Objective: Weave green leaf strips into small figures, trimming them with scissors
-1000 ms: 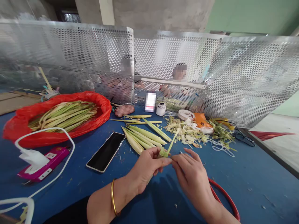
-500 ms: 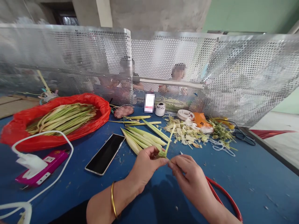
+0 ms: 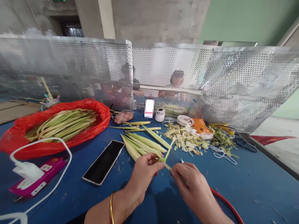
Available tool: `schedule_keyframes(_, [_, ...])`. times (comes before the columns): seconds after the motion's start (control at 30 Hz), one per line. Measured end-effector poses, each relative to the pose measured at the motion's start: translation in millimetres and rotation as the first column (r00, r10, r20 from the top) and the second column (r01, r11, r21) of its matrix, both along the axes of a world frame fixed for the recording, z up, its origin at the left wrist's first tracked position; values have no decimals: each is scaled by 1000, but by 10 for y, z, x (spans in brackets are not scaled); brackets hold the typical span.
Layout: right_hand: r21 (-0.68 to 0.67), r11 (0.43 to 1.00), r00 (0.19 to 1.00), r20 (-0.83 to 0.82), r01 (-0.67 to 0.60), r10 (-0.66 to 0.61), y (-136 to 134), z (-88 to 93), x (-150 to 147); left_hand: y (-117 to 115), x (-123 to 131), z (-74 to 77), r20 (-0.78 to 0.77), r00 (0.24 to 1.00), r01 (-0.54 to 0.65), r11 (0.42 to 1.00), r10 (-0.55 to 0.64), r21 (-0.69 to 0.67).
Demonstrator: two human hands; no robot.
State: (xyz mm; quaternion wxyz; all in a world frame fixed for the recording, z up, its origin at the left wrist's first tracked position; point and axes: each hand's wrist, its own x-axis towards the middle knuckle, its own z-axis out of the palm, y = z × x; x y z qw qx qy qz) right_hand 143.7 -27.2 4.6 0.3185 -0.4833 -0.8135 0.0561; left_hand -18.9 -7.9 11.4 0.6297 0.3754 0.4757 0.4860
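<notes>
My left hand [image 3: 147, 169], with a gold bangle at the wrist, pinches a folded green leaf strip [image 3: 167, 153]. One end of the strip stands up and leans right. My right hand [image 3: 192, 183] pinches the strip's lower end, a short distance to the right of my left fingertips. A small pointed metal tip [image 3: 181, 161] shows above my right fingers; the rest of it is hidden by the hand. Pale green husk leaves [image 3: 146, 142] lie fanned out just beyond my left hand on the blue table [image 3: 233, 193].
Left are a red bag [image 3: 102, 116] of leaf strips, a black phone [image 3: 104, 161] and a purple power strip [image 3: 38, 177] with white cable. Scraps [image 3: 184, 140], tape roll [image 3: 185, 120] and white string [image 3: 221, 154] lie right. People sit behind the perforated metal screen [image 3: 168, 68].
The view has tilted up slightly. My hands have moved a little apart, and a short length of the strip now shows between them.
</notes>
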Motion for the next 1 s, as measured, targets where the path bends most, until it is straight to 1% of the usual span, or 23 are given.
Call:
schedule_keyframes(0.1, [44, 998, 999, 11, -36, 35, 19, -36, -28, 0, -4, -4, 15, 999, 41, 998, -42, 53])
schedule_keyframes(0.2, [50, 995, 996, 8, -87, 87, 17, -41, -49, -6, 5, -23, 17, 1000, -7, 996, 5, 86])
schedule_keyframes(0.3, [31, 994, 994, 2, -107, 107, 1, -21, -39, -4, 23, -52, 54, 997, -58, 996, 55, 62])
schedule_keyframes(0.4, [-8, 993, 993, 7, -122, 122, -11, 8, -6, 8, 29, -71, 91, 992, -88, 996, 87, 3])
schedule_keyframes(0.5, [-39, 993, 993, 17, -112, 113, -12, 33, 18, 24, 15, -63, 81, 990, -113, 993, 117, -45])
schedule_keyframes(0.6, [-32, 994, 993, 41, -106, 107, -2, 32, 21, 29, -4, -35, 56, 990, -125, 992, 126, -29])
schedule_keyframes(0.7, [-20, 996, 995, 51, -89, 90, 19, -13, 8, 16, -11, -15, 47, 995, -85, 996, 86, -3])
schedule_keyframes(0.8, [20, 997, 996, 54, -76, 75, 36, -81, -17, -13, 1, -16, 55, 998, 7, 1000, -8, 19])
schedule_keyframes(0.87, [70, 994, 996, 44, -85, 82, 32, -110, -42, -33, 17, -26, 64, 997, 31, 999, -32, 12])
schedule_keyframes(1.0, [171, 979, 994, 28, -113, 110, -7, -90, -101, -57, 54, -48, 33, 998, -51, 999, 50, 12])
